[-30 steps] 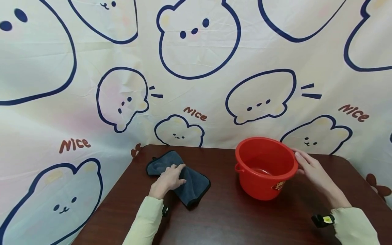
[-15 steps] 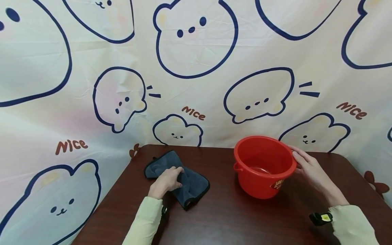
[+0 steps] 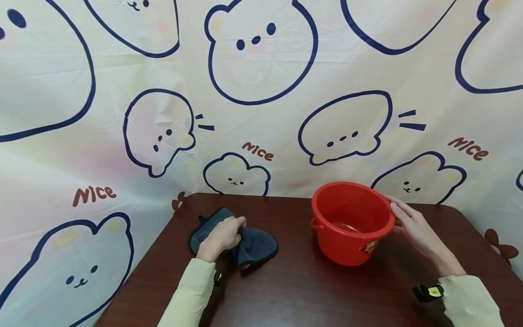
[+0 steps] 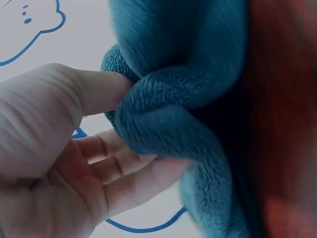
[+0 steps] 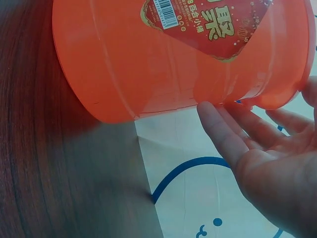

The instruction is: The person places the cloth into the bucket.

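Observation:
My left hand (image 3: 221, 236) pinches a blue-grey towel (image 3: 257, 245) with dark edging at its middle, bunching it into folds. In the left wrist view the thumb presses one side of a fold of the towel (image 4: 168, 89), and the fingers lie curled behind it. A red plastic bucket (image 3: 343, 247) stands upright on the table to the right, its inside visible and bare. My right hand (image 3: 416, 229) rests against the bucket's right side, just under the rim. The right wrist view shows its fingers (image 5: 223, 129) fairly straight along the bucket's wall, the thumb near the rim.
The dark brown wooden table (image 3: 302, 299) spans the space under both hands. A pale cloth backdrop (image 3: 282, 122) with bear drawings hangs directly behind its far edge. The bucket carries a red and gold label (image 5: 213, 25).
My left hand has closed on the towel and gathered its middle into folds, drawing its far corner slightly nearer. The right hand and the bucket stay in place; the head view has shifted slightly.

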### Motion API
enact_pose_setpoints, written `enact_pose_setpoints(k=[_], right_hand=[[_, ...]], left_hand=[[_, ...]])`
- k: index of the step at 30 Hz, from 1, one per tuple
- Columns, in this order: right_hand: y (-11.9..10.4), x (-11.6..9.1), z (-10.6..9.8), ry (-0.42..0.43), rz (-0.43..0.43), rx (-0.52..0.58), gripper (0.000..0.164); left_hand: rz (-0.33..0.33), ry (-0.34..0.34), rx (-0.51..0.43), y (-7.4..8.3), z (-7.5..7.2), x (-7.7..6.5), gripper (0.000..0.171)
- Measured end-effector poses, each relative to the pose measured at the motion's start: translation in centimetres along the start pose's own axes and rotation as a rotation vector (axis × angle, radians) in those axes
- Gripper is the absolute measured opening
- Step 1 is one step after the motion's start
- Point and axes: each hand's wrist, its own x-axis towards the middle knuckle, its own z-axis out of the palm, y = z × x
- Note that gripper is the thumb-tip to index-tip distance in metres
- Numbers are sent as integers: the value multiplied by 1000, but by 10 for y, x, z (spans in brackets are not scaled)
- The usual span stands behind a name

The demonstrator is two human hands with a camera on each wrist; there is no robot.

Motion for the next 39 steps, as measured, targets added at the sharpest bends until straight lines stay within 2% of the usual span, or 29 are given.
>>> enact_pose_setpoints(k=[6, 12, 18, 26, 31, 39], right_hand=[[2, 0, -1, -4, -14, -2, 59], [3, 0, -1, -5, -20, 10, 58], [5, 0, 1, 3, -9, -9, 58], [2, 0, 1, 13, -7, -18, 58], [1, 0, 1, 12, -3, -5, 58], [0, 0, 2, 14, 13, -17, 59]], left_hand=[[4, 105, -28, 9, -17, -1, 20], [39, 217, -60, 20, -31, 0, 23], [78, 290, -78, 35, -43, 2, 23], [177, 388, -80, 61, -60, 5, 24], [249, 487, -72, 78, -70, 6, 25], [362, 614, -158, 107, -84, 5, 26]])
